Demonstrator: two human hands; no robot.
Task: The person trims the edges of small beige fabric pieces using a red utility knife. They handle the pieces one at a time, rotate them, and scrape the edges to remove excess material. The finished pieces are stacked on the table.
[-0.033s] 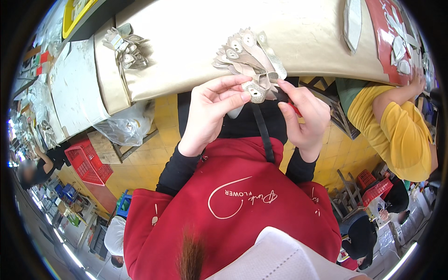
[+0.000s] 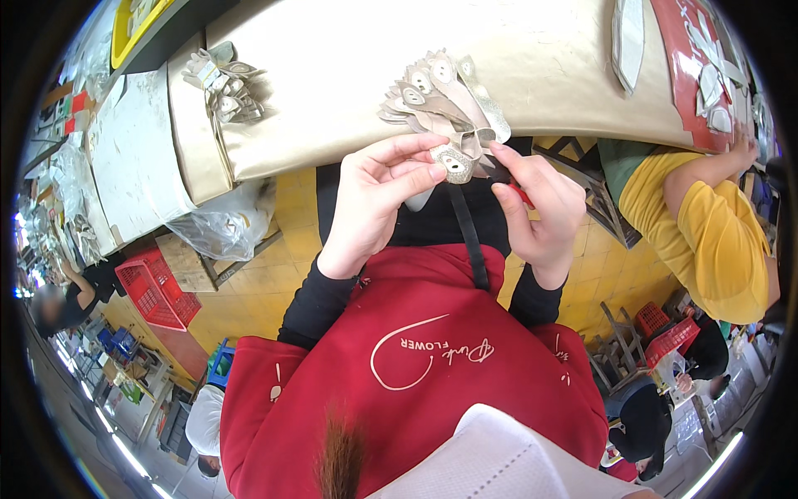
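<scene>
My left hand (image 2: 378,191) pinches a pale beige, glittery strap piece (image 2: 456,165) between thumb and fingers. The piece has small oval holes and a loop of strip at its far side. My right hand (image 2: 544,208) is curled round a small red-and-black tool (image 2: 524,195), mostly hidden by the fingers, so its kind does not show. Its index fingertip touches or nearly touches the loop's right side. Just beyond, a fanned bundle of similar strap pieces (image 2: 440,87) lies at the table's near edge.
The table (image 2: 332,91) has a gold-toned cover. At its left lies another tied bundle of pieces (image 2: 229,87); at the right are pale flat strips (image 2: 629,46) and a red sheet (image 2: 686,75). A person in yellow (image 2: 706,224) sits close on my right. A red crate (image 2: 158,287) stands at lower left.
My right hand has shifted very slightly left, toward the strap piece. The left hand and the bundles look unmoved.
</scene>
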